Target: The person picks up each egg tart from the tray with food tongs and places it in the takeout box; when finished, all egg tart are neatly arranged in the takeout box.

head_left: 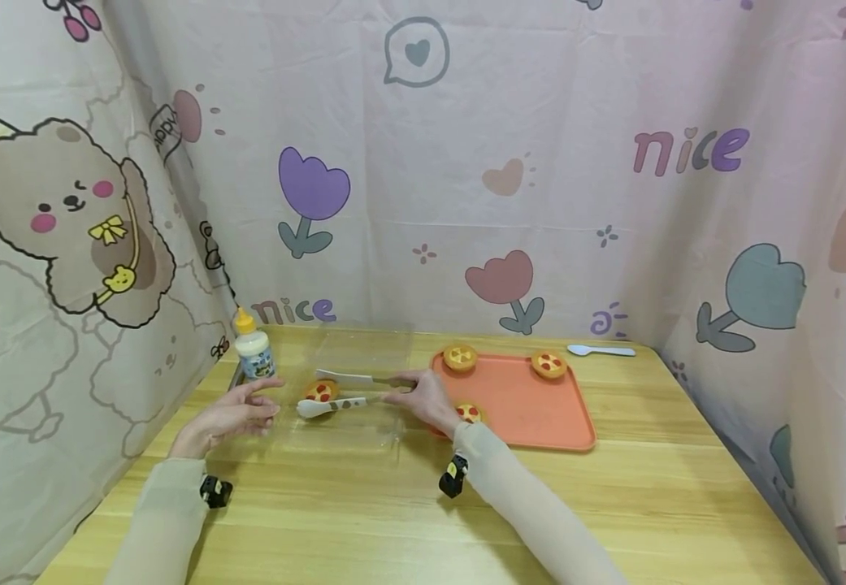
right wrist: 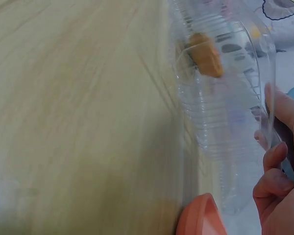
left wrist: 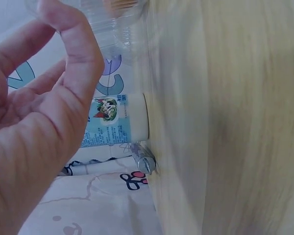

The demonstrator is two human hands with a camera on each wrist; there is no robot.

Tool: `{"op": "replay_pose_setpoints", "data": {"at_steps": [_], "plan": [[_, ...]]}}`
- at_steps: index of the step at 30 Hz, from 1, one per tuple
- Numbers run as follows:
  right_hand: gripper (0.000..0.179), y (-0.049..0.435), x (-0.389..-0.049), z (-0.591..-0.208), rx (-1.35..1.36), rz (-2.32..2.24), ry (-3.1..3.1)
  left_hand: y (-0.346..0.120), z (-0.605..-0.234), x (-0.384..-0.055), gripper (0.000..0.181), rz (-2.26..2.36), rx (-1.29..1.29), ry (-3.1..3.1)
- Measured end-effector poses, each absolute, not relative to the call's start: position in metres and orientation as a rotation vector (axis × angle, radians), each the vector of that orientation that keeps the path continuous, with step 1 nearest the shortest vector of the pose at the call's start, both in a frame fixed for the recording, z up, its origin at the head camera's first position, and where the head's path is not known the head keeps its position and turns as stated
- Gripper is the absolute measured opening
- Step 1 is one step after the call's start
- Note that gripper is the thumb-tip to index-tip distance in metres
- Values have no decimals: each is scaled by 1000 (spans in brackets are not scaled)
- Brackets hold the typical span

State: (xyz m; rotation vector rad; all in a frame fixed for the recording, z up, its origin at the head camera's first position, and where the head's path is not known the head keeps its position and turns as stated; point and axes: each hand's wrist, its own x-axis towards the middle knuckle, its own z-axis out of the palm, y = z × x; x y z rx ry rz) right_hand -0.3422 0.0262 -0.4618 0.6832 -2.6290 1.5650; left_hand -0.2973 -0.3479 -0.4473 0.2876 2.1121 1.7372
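My right hand (head_left: 423, 396) grips a pair of tongs (head_left: 349, 402) with pale, dark-spotted tips that reach left over a clear plastic box (head_left: 386, 431). The tongs stand spread, one tip on either side of a small pizza-like tart (head_left: 323, 390) with red toppings. In the right wrist view that tart (right wrist: 206, 55) shows orange-brown through the box wall. My left hand (head_left: 236, 414), fingers loosely bent and holding nothing, hovers at the left side of the box. It is near a white bottle (head_left: 253, 351) with a yellow cap and blue label.
An orange tray (head_left: 521, 406) lies right of the box, with tarts (head_left: 549, 365) at its back corners and another tart (head_left: 469, 413) partly hidden by my right wrist. A pale blue spoon-like utensil (head_left: 601, 350) lies behind it. A printed curtain (head_left: 423, 211) borders the table's back.
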Motion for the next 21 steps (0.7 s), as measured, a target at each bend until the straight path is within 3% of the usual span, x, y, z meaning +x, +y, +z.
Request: {"op": "replay_pose_setpoints", "data": {"at_steps": [21], "plan": [[41, 45, -337, -443, 644, 1569, -2619, -347, -446, -296, 73, 1747, 285, 2108]]}}
